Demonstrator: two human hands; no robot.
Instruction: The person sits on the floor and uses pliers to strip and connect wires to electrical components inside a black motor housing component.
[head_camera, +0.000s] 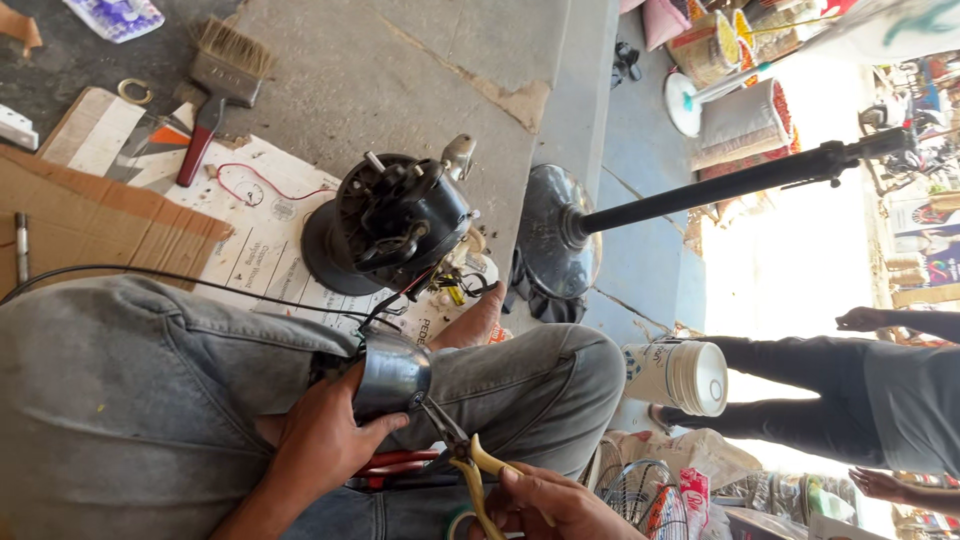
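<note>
My left hand (320, 440) grips a shiny metal cylindrical cover (392, 372) over my lap, with wires running from it up to a black fan motor (390, 220). My right hand (550, 505) holds yellow-handled pliers (470, 465), whose jaws touch the lower edge of the metal cover. The motor sits on printed paper (260, 250) on the concrete floor, just beyond my grey-jeaned knees. A red-handled tool (400, 462) lies on my lap under the left hand.
A paintbrush (215, 80) and cardboard (90, 220) lie at the left. A fan stand's round base (555, 235) and black pole (740, 180) reach to the right. A white bucket (680, 375), a wire grille (630, 495) and another person (880, 390) are at the right.
</note>
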